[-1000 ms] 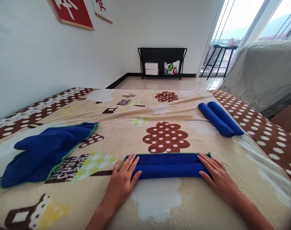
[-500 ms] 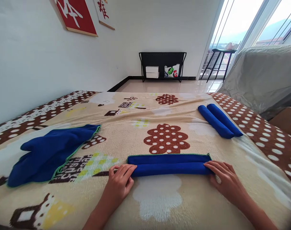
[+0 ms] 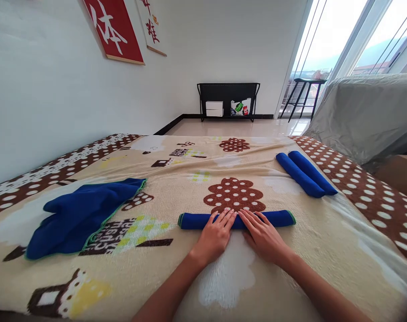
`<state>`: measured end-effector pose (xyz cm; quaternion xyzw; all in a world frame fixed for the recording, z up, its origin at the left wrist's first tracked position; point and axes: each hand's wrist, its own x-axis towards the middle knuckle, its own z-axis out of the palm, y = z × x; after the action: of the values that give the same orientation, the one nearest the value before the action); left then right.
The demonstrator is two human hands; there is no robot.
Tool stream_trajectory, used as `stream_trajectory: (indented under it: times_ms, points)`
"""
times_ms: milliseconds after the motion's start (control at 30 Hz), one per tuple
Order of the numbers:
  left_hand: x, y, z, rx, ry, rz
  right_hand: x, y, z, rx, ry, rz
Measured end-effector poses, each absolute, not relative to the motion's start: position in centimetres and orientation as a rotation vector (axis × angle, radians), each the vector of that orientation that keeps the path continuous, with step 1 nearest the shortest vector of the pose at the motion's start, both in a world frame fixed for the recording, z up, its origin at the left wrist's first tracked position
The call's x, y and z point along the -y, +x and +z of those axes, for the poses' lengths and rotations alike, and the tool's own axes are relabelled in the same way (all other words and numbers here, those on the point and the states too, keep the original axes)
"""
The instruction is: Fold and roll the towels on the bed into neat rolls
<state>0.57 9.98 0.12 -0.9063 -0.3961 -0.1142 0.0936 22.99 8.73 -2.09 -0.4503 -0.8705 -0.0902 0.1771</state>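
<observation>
A blue cloth roll (image 3: 279,218) with green edging at its ends lies crosswise on the patterned blanket (image 3: 176,277). My left hand (image 3: 217,232) rests on the middle of the roll, its fingers stretched over the top. Just beside it, my right hand (image 3: 262,232) lies on the roll in the same way, fingers extended and nearly touching those of the left. Two more blue rolls (image 3: 299,174) lie side by side at the right. On the left a loose, crumpled blue cloth (image 3: 79,219) with a green edge is spread out.
Beyond the bed stands a black rack (image 3: 228,94) holding white boxes and a bag. A stool (image 3: 304,82) is by the window, near a plastic-covered piece of furniture (image 3: 367,107). Scrolls (image 3: 114,31) hang on the left wall.
Both hands have moved inward from the ends of the blue cloth to its middle. The flat strip behind the roll is now rolled in, and the fingers have straightened. The view has tilted slightly upward.
</observation>
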Motion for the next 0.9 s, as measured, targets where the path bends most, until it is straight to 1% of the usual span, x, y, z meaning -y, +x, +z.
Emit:
stream_trajectory:
  times_ms: [100,267,400,567,900]
  points:
    - [-9.7,-3.3,-0.5,1.221,-2.662,-0.357,-8.0,26.8,-2.8,2.442,-1.301,-0.258]
    - [-8.7,-9.8,-0.8,1.441,-2.521,-0.373,-7.0,33.4,-4.1,2.352,-1.486,-0.299]
    - [-8.5,-10.2,-0.8,1.499,-2.478,-0.364,-7.3,34.1,-4.3,2.35,-1.529,-0.243]
    - [-9.7,-9.7,-0.9,1.54,-2.495,-0.34,-8.9,34.3,-3.8,2.325,-1.54,-0.023]
    - [-13.7,-12.3,0.4,1.398,-2.646,-0.286,-13.1,35.5,-1.7,2.377,-1.506,0.234]
